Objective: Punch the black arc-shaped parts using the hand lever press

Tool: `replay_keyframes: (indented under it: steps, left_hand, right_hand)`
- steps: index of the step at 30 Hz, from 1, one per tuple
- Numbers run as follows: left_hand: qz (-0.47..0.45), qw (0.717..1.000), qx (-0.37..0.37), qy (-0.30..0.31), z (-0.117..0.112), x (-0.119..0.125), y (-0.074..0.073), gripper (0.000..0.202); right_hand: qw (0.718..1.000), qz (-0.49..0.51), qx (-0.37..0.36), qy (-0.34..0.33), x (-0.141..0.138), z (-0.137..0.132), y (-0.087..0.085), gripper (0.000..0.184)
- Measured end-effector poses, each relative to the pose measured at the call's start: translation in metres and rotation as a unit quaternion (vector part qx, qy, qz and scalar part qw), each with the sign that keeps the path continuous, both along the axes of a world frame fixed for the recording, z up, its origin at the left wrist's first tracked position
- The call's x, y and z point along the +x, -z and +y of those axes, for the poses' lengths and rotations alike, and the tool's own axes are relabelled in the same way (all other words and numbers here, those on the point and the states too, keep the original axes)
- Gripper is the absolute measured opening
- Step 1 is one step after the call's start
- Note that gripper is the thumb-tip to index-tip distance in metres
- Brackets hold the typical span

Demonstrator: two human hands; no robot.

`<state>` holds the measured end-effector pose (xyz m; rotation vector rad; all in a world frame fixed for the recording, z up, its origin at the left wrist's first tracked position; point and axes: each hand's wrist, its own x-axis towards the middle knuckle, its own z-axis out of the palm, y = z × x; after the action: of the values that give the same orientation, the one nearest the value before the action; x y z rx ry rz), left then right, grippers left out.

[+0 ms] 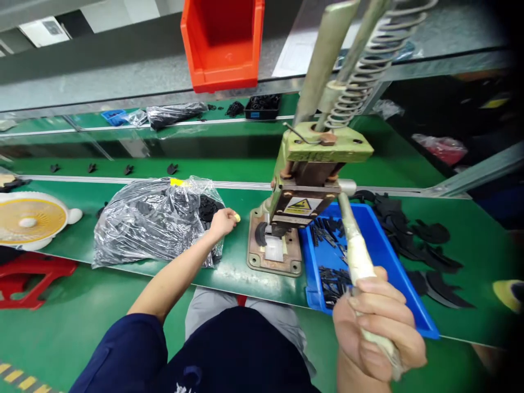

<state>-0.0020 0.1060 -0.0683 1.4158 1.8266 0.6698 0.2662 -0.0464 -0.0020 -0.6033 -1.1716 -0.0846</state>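
Right hand is wrapped round the press lever, which slants toward the counter's front edge. Left hand is left of the base plate, can't tell its grip tbh.

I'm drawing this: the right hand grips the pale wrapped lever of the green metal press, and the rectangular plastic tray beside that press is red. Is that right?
Not quite: the head view shows the rectangular plastic tray is blue. The right hand does grip the pale wrapped lever.
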Motion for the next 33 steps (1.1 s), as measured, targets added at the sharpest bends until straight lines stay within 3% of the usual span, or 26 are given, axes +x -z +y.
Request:
replay_keyframes:
  steps: [3, 6, 11, 14, 19, 24, 29, 33]
  left_hand:
    - [0.143, 0.987, 0.071, 0.03, 0.008, -0.037, -0.005, 0.021]
    - [0.238, 0.956, 0.116, 0.129, 0.019, -0.056, -0.01, 0.034]
    - [0.329, 0.862, 0.137, 0.361, 0.039, -0.053, -0.013, 0.042]
    - [0.363, 0.838, 0.122, 0.389, 0.046, -0.048, -0.017, 0.037]
    - [0.314, 0.863, 0.117, 0.379, 0.044, -0.052, -0.031, 0.029]
    - [0.161, 0.908, 0.173, 0.346, 0.015, -0.055, -0.039, 0.026]
    - [0.048, 0.94, 0.233, 0.244, -0.024, -0.049, -0.025, 0.019]
    - [-0.044, 0.968, 0.173, 0.176, -0.039, -0.046, -0.008, 0.014]
  right_hand:
    - [1.0, 0.001, -0.001, 0.003, 0.0, 0.0, 0.001, 0.026]
    - [1.0, 0.005, -0.009, 0.006, 0.0, -0.001, 0.002, 0.023]
    - [1.0, -0.005, 0.003, 0.012, -0.001, 0.0, 0.001, 0.017]
    - [1.0, 0.002, -0.003, 0.009, -0.001, 0.0, 0.001, 0.012]
    - [1.0, -0.003, 0.003, 0.017, -0.001, 0.0, 0.001, 0.006]
    - [1.0, 0.006, 0.004, 0.012, -0.001, 0.001, 0.002, 0.006]
    - [1.0, 0.017, 0.008, 0.002, -0.002, 0.001, 0.002, 0.009]
    - [1.0, 0.01, 0.006, 0.007, -0.001, 0.001, 0.001, 0.012]
